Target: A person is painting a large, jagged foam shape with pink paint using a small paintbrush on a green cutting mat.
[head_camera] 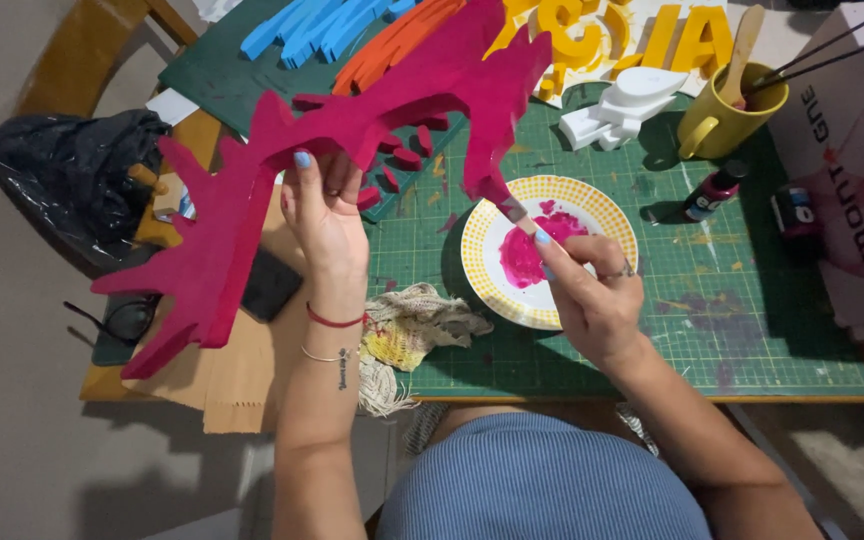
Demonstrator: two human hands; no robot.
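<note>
My left hand (324,215) holds up a large magenta-painted cutout shape (242,190) with jagged edges, tilted above the table's left side. My right hand (592,295) grips a paintbrush (515,213), whose tip touches the lower point of the cutout. Just under the brush lies a white plate with a yellow dotted rim (482,265), with a puddle of magenta paint (527,255) in it.
A green cutting mat (732,330) covers the table. On it stand a yellow mug with brushes (722,110), a small paint bottle (712,190), white foam pieces (617,110) and a stained rag (412,330). Yellow, orange and blue cutouts lie at the back. A black bag (72,180) sits left.
</note>
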